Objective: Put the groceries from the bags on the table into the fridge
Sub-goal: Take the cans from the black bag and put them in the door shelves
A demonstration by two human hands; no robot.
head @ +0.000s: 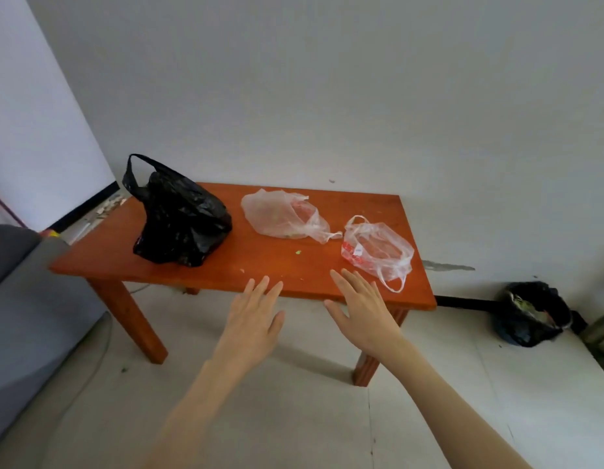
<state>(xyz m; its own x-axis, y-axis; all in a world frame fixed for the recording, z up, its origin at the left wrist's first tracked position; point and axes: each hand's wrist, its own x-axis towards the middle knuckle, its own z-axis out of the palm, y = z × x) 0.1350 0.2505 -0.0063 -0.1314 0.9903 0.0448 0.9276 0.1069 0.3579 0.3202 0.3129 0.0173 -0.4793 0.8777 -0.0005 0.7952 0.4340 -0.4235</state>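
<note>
Table (260,265): low, reddish-brown wood, set against the pale wall; a few small crumbs lie on its top.
Black bag (178,218): on the table's far left part, crumpled, one handle loop standing up.
Clear bag (280,214): on the table's middle, toward the wall, lying on its side with its handles trailing right; something pale shows inside, too blurred to name.
Red-printed bag (378,252): clear plastic with red print, on the table's right part, just beside the clear bag's handles; one handle loop reaches nearly to the table's front edge.
Left hand (253,316): spread flat, palm down, holding nothing, fingertips over the table's front edge near the middle.
Right hand (358,306): spread flat, palm down, holding nothing, fingertips over the table's front edge, close to the red-printed bag's handle but apart from it.
Bin (530,313): black-lined, on the floor to the right of the table, by the wall.
Sofa (30,299): grey, left of the table.
</note>
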